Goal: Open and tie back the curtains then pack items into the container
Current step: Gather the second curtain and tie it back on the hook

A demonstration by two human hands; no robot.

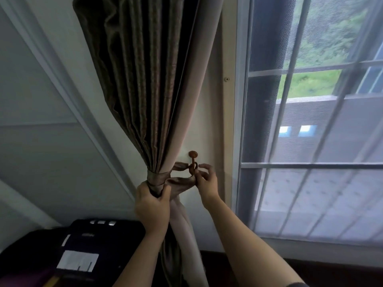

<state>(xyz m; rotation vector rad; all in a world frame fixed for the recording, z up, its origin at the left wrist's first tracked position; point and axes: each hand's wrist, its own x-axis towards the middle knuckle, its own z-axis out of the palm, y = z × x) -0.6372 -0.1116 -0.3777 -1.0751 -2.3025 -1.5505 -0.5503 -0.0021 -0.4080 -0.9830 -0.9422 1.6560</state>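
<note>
At the lower left a black object [99,241] is seen, with a white label [77,261] on its near face; what it is cannot be told. Above it a pale moulding [68,96] is run slantwise across the wall [209,137].

To the right of the moulding the curtain [145,79] is hung, dark and pleated, with a pale lining [199,90] shown along its right edge. The curtain is drawn clear of the window and gathered into a narrow neck low on the wall. The neck is wrapped by a tie [158,178] of the same dark cloth.

Just under the tie the gathered curtain is gripped by the left hand [152,206], its fingers and thumb curled round the bundle. Below that hand the cloth is let fall loose.

From the neck the two ends of the tie are led rightward to a brown hook [193,160] fixed on the wall, close to the window frame's left edge. One end is looped at the hook. The other end is pinched by the right hand [207,183], thumb and fingers closed on the cloth just beside the hook; whether that end is already hooked on cannot be told.

The two hands are held apart, with the tie between them.

At the right the window [310,162] is seen uncovered, with grass and a railing shown beyond its pale bars.
</note>
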